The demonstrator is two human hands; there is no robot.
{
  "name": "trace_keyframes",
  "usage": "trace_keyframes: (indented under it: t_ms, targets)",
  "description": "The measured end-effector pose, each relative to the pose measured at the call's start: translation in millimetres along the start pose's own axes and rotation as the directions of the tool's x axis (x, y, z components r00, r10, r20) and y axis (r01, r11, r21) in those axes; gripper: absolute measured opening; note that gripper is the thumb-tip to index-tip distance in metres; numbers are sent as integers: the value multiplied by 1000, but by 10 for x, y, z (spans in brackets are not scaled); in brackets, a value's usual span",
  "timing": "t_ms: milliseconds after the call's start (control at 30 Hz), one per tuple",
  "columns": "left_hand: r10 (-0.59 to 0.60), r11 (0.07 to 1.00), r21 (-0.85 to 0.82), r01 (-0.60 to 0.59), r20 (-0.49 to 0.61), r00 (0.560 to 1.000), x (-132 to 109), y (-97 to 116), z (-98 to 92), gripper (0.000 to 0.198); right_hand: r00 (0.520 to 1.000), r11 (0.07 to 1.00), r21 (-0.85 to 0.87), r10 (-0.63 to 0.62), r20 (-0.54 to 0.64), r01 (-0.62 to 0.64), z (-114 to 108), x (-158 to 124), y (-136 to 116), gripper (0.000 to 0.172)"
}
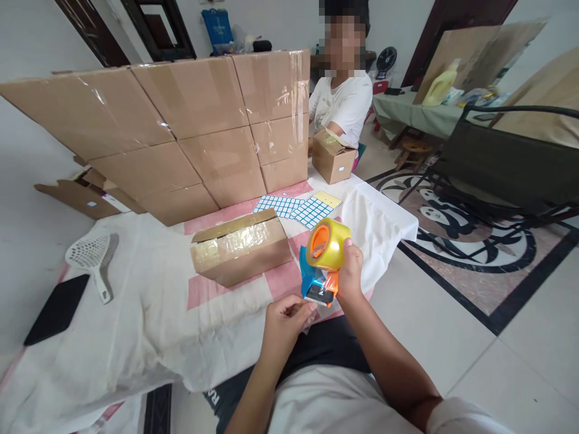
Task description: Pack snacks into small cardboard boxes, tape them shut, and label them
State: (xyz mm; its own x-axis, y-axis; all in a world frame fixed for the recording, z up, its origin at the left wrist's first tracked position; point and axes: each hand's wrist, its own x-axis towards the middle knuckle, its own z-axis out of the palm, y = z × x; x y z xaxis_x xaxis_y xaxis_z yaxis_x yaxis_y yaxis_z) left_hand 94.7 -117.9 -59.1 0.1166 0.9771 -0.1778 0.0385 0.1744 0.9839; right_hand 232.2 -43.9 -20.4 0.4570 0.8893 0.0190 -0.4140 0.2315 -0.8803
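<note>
My right hand [351, 271] grips a tape dispenser [312, 277] with orange and blue parts, loaded with a thick roll of yellowish packing tape [338, 244]. The dispenser is raised over the table's near edge, its black and silver cutting end pointing down. Just below that end, my left hand [288, 318] pinches thumb against fingers on what looks like a shiny bit of clear tape. Beyond both hands lies a closed cardboard box [244, 256], with glossy tape along its top.
A wall of stacked cartons [190, 132] stands at the back. Sheets of blue-bordered labels [312, 208] lie before it. At left are a white slotted scoop [90, 253] and a black tablet-like slab [56, 310]. Across the table, a person [346, 99] sits behind a small carton [332, 160].
</note>
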Motion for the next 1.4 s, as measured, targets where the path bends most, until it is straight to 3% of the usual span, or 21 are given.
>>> trace_keyframes:
  t_ms: [100, 200, 300, 333, 400, 467, 533, 667, 833, 933, 1000, 1067, 1100, 1133, 1167, 1200, 1233, 1300, 1367, 1400]
  targets:
    - [30, 999, 39, -30, 24, 999, -57, 56, -11, 36, 990, 991, 34, 131, -41, -130, 27, -101, -12, 43]
    - [69, 972, 221, -76, 38, 997, -77, 91, -197, 35, 968, 967, 54, 251, -21, -250, -27, -101, -48, 40]
    - [136, 876, 481, -32, -182, 974, -74, -5, -620, 42, 961, 959, 64, 275, 31, -276, -176, 78, -185, 46]
    - [136, 857, 515, 22, -266, 954, -84, -59, -780, 45, 978, 975, 74, 210, 3, -209, -235, 176, -241, 48]
    - [92, 867, 488, 104, -362, 928, -127, -157, -1050, 47, 989, 997, 43, -51, -142, 58, -340, 412, -326, 49]
    - [67, 909, 399, 116, -416, 907, -179, -202, -1189, 47, 914, 946, -99, -324, -244, 309, -404, 670, -326, 48]
    - [78, 948, 313, 63, -418, 905, -204, -175, -1199, 46, 891, 898, -233, -417, -180, 373, -418, 914, -215, 51]
    - [107, 982, 187, -39, -370, 923, -143, -12, -1111, 44, 964, 918, -298, -266, 20, 260, -381, 1238, 201, 57]
    - [131, 977, 205, -62, -342, 930, -76, 93, -1126, 45, 982, 910, -373, -190, 12, 180, -448, 1387, 483, 59]
    - [139, 966, 248, -76, -248, 959, -79, 107, -1126, 69, 983, 885, -446, -176, -57, 133, -544, 1419, 420, 55]
    - [137, 961, 268, -76, -220, 966, -84, 117, -1103, 82, 932, 835, -530, -295, -209, 145, -563, 1307, 341, 60]
    - [144, 950, 302, -78, -204, 968, -88, 134, -1068, 84, 822, 729, -635, -509, -256, 255, -489, 1016, 271, 58]
    - [151, 943, 322, -82, -195, 969, -90, 144, -1050, 82, 786, 655, -670, -595, -170, 351, -409, 810, 246, 49]
    - [159, 936, 342, -89, -183, 970, -94, 154, -1033, 80, 791, 599, -660, -612, -14, 452, -304, 580, 227, 36]
    - [168, 929, 358, -98, -171, 971, -99, 163, -1019, 78, 810, 579, -593, -534, 242, 559, -179, 347, 215, 26]
    - [181, 922, 372, -111, -159, 971, -105, 169, -1007, 77, 771, 591, -508, -381, 510, 627, -44, 129, 207, 25]
    - [197, 915, 383, -128, -146, 969, -114, 172, -999, 76, 700, 606, -452, -261, 665, 655, 90, -56, 200, 27]
    - [237, 905, 388, -173, -123, 964, -130, 163, -991, 73, 571, 627, -387, -114, 813, 676, 321, -289, 179, 19]
    - [258, 917, 342, -204, -121, 959, -136, 132, -995, 71, 497, 627, -355, -58, 866, 693, 468, -334, 127, 5]
    - [235, 935, 300, -189, -126, 964, -130, 108, -1001, 73, 464, 617, -336, -53, 884, 712, 511, -301, 83, 9]
